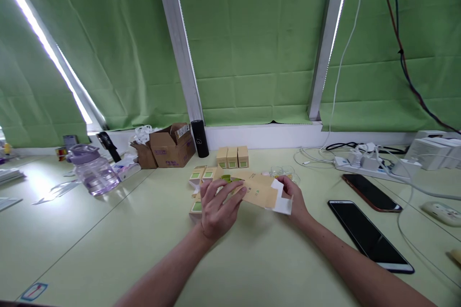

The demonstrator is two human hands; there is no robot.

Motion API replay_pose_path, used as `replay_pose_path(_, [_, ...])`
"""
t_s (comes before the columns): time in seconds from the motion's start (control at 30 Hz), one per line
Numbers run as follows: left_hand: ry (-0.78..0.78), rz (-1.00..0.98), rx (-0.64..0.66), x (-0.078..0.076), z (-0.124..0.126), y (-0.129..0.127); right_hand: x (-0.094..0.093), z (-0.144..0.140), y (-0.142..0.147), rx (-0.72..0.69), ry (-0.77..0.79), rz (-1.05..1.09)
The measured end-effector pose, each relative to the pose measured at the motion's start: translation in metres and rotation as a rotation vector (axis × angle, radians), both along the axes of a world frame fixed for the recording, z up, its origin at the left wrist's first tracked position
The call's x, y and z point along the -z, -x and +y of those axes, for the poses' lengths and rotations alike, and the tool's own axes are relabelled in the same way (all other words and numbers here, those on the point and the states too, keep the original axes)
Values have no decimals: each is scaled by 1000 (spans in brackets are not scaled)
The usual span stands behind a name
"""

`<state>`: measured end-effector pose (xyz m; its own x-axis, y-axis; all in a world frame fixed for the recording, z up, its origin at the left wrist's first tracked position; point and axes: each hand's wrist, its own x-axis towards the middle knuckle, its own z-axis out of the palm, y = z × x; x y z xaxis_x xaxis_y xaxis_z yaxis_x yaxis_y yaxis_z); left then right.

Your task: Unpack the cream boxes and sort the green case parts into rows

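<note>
A partly unfolded tan carton (264,191) with white inner flaps is held above the table between both hands. My left hand (220,208) has its fingers closed on the carton's left end, where a green part shows near the fingertips. At the right end, by the white flaps, my right hand (293,196) grips the carton, its fingertips partly hidden behind it. Just behind and left of my left hand are several small tan boxes (197,173) with green labels, partly covered by the hand. Clear round containers (283,171) stand behind my right hand.
Three tan boxes (232,157) stand in a row at the back. Beside them are a black cylinder (200,139) and an open cardboard box (173,145). A purple water jug (94,171) stands left. Two phones (370,235), a power strip (363,165) and cables lie right.
</note>
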<state>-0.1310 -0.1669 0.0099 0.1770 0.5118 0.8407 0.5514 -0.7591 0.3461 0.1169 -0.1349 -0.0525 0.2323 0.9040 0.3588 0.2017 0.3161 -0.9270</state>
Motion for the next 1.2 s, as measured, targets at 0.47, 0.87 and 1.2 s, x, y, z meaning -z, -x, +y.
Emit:
replay_pose_path(0.47, [594, -403, -198, -74, 10, 64, 4, 6, -2, 35, 15, -73])
replay_pose_path(0.87, [977, -152, -436, -32, -8, 195, 3, 6, -1, 35, 38, -86])
replay_pose_path(1.2, [1113, -179, -344, -3, -3, 191, 3, 5, -1, 42, 26, -96])
